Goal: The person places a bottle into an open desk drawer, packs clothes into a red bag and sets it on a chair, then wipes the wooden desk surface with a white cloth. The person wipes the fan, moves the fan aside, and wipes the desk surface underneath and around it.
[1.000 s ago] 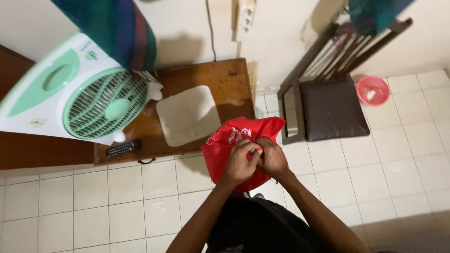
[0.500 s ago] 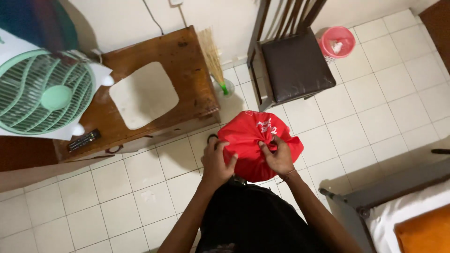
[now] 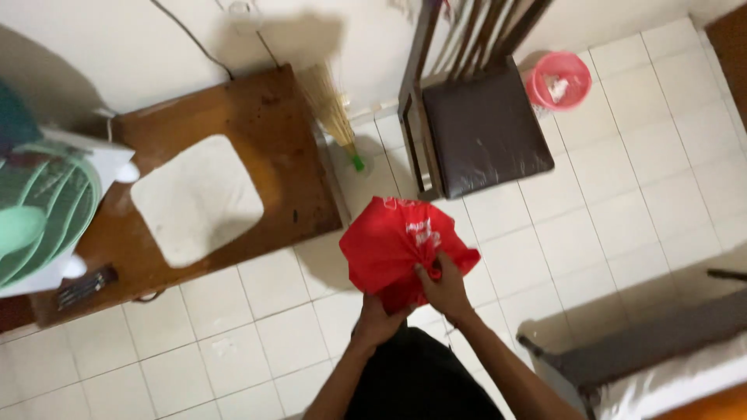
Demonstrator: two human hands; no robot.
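— Where do we have the red plastic bag [image 3: 397, 245] right now?

— We hold it up over the white tiled floor [image 3: 233, 342], just in front of our body. Its bulk billows toward twelve o'clock from our grip, and the gathered neck points back at six.

— And our hands?

— Our right hand [image 3: 445, 289] is clenched tight around the bunched neck. Our left hand [image 3: 376, 320] sits at about seven o'clock from the right one, closed on the bag's lower edge from beneath.

— What surrounds us?

— At ten o'clock from the bag stands a low wooden table [image 3: 264, 132] bearing a white cushion [image 3: 196, 199] and a green fan [image 3: 39, 218]. At one o'clock is a dark chair [image 3: 482, 128], with a pink basket [image 3: 558, 80] beyond it.
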